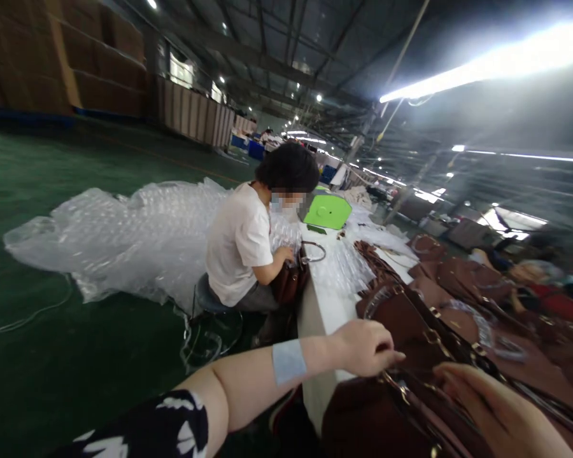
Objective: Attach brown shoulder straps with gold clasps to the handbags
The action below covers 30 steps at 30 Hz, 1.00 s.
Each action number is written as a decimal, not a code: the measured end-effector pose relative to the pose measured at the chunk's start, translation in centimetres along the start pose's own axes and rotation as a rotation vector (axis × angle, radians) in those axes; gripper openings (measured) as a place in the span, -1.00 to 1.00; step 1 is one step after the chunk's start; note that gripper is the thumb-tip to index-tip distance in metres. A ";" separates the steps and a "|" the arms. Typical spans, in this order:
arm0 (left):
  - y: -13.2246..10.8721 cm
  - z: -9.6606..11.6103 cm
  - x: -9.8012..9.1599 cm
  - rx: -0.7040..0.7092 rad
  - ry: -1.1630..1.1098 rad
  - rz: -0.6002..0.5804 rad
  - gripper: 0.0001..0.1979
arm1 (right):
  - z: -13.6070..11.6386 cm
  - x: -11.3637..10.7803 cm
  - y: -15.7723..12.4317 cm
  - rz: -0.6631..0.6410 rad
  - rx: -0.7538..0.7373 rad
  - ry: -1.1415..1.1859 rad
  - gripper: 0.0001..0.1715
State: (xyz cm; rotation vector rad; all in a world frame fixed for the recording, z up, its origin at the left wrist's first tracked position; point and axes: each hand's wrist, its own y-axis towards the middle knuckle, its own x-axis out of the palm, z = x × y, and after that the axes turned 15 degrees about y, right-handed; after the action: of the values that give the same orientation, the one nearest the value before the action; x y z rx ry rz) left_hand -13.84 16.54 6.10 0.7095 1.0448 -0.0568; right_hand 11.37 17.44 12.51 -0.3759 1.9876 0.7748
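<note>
A brown handbag (363,413) with gold-coloured metal fittings lies at the near edge of the table, below my hands. My left hand (365,348) is closed over the bag's top, thumb and finger pinched together beside a metal fitting. What sits in that pinch is too small and blurred to name. To its right, my right hand (499,407) reaches in from the lower right corner with its fingers pressed together, the tips near the bag's top edge. Whatever those fingertips hold is also unclear. Just beyond is another brown handbag (396,318) with a strap across it.
Many brown bags (463,280) cover the table's right side. A seated co-worker (239,245) handles a brown bag (286,283) at the table's left edge, near a green machine (327,211). Bubble wrap (124,229) is heaped on the floor behind; clear plastic (339,264) lies on the table.
</note>
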 end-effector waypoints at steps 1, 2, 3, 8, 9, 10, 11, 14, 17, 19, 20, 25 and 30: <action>0.0 -0.2 -0.1 0.041 -0.018 -0.003 -0.66 | -0.9 -0.7 0.2 -0.056 0.051 -0.050 -0.62; 0.0 -0.4 -0.1 0.076 -0.032 -0.019 -0.65 | -1.7 -1.1 0.4 -0.102 0.072 -0.115 -0.61; 0.0 -0.5 0.0 0.107 -0.044 -0.046 -0.63 | -2.3 -1.3 0.7 -0.146 0.084 -0.179 -0.60; -0.1 -0.8 0.9 0.164 -0.116 -0.225 -0.69 | -3.4 -1.0 1.4 -0.291 0.104 -0.327 -0.62; -0.1 -0.9 1.0 0.170 -0.152 -0.236 -0.71 | -3.5 -0.9 1.4 -0.301 0.102 -0.333 -0.63; -0.1 -0.9 1.2 0.174 -0.188 -0.232 -0.74 | -3.5 -0.9 1.3 -0.302 0.096 -0.339 -0.63; -0.1 -1.0 1.3 0.175 -0.217 -0.219 -0.76 | -3.5 -0.9 1.3 -0.293 0.086 -0.351 -0.64; 0.0 -1.0 1.9 0.148 -0.248 -0.171 -0.79 | -3.5 -1.1 1.2 -0.229 0.053 -0.410 -0.66; -0.1 -1.1 2.2 0.088 -0.267 -0.164 -0.73 | -3.5 -1.4 1.3 -0.192 0.030 -0.450 -0.66; -0.2 -1.3 2.2 0.040 -0.301 -0.167 -0.72 | -3.5 -1.6 1.3 -0.192 0.023 -0.459 -0.67; -0.3 -1.4 2.2 0.017 -0.318 -0.168 -0.72 | -3.5 -1.6 1.3 -0.192 0.018 -0.462 -0.67; -0.6 -1.8 1.8 -0.037 -0.377 -0.183 -0.74 | -3.7 -1.3 1.6 -0.164 0.009 -0.472 -0.65; -0.6 -2.0 2.1 -0.059 -0.440 -0.199 -0.75 | -3.9 -0.6 2.2 -0.192 0.042 -0.444 -0.65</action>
State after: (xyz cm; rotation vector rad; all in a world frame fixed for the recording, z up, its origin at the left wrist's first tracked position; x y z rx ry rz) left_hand -14.51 17.80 3.53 0.5067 0.6873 -0.3379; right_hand 7.88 16.57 15.20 -0.3309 1.5253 0.6301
